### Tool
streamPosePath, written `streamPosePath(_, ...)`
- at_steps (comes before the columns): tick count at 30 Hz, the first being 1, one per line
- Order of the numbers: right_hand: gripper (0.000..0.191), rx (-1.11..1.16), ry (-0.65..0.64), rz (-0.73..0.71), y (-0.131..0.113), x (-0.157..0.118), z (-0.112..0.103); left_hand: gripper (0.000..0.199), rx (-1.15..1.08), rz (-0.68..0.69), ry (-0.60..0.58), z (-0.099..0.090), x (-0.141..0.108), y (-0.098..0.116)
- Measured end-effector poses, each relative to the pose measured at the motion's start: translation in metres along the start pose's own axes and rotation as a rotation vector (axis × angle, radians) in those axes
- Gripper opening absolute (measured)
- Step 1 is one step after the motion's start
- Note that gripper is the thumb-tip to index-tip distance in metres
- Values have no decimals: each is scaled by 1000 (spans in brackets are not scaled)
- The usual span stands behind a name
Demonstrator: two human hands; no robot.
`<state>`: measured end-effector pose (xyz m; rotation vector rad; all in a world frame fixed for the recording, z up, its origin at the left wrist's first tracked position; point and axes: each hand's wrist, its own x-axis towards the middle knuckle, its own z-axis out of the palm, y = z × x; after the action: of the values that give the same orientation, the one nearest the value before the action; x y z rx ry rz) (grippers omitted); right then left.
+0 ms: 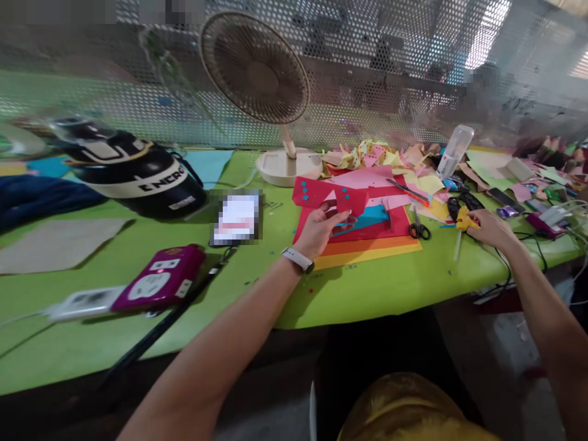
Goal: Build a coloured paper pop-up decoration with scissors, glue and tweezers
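My left hand, with a watch at the wrist, holds a red paper piece that has small blue dots and a notch in its lower edge. Its fingers are closed on the paper. Beneath it lie red, orange and yellow sheets with a blue piece on top. Farther right, my right hand grips a yellow glue gun, from which a pale stick points down over the green table. Black-handled scissors lie between the two hands.
A fan stands behind the sheets, with paper scraps beside it. A clear bottle is at the back right. At left are a black bottle, a phone and a magenta power block. Cables hang at the right edge.
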<state>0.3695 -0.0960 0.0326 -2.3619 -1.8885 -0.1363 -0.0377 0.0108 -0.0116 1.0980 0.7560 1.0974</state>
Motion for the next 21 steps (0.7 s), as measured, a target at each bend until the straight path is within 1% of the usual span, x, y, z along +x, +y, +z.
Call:
streamPosePath(3, 47, -97, -63, 18, 5, -9, 7, 42, 3, 0, 16, -1, 1, -1)
streamPosePath(7, 52, -226, -39, 103, 0, -10, 7, 38, 37, 16, 25, -3, 3, -2)
streamPosePath(9, 52, -237, -83, 135, 1, -7, 8, 40, 52, 25, 17, -3, 3, -2)
streamPosePath(11, 50, -201, -133, 144, 4, -3, 11, 42, 58, 29, 5, -3, 3, -1)
streamPosePath(12, 48, -186, -136, 143, 5, -2, 14, 42, 54, 30, -1, -3, 2, -1)
streamPosePath(15, 45, -199, -59, 137, 5, 0, 21, 44, 22, 27, -11, -2, 2, 0)
streamPosePath(18, 41, -253, 60, 137, -1, -4, 26, 44, 5, 17, -10, -2, 2, 1)
streamPosePath(21, 36, -221, 192, 140, -2, -10, 29, 43, 1, 11, 0, -1, 2, 1)
